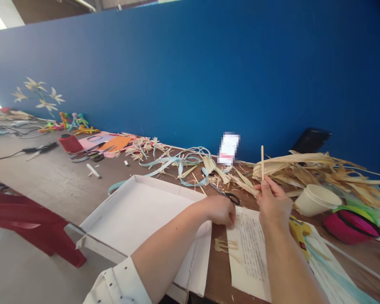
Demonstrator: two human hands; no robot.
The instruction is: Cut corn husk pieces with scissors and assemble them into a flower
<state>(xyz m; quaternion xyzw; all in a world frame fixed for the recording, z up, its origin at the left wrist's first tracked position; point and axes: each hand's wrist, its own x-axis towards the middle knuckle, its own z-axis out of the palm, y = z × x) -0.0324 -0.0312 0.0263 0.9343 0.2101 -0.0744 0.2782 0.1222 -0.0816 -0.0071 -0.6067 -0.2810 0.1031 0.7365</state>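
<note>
— Entry one, far left of the frame?
— White artificial flowers [41, 93], upper left, against a blue wall [177, 76]; below them, bendy coloured figures [72, 121] on the brown table [60, 164].

— Next along?
— One red spool [70, 144], then orange paper [119, 142] among pink sheets.

— Centre left?
— One shallow white box [158, 202], open side up, at lower centre-left; light-blue ribbon [177, 162] looped behind it.

— The left hand [222, 211]?
— Centre of the frame, its forearm crossing above the box. Fingers curled downward at the top left corner of a printed sheet [250, 253]; whether they pinch anything cannot be told. A pale forked piece [225, 245] lies below, partly over the sheet's left edge. Dark-handled scissors [232, 197] lie just behind the hand.

— The right hand [275, 203]?
— Right of centre, over the sheet's upper right. Fingers closed, pinching one pale stick [262, 162], held upright, its top end clear above them.

— Remaining lots, right side?
— One yellow glue gun [300, 235], just beside the right forearm; dried husks [307, 166] heaped behind; one cream cup [318, 200], tilted; one pink pouch [345, 227], nearest the right edge.
</note>
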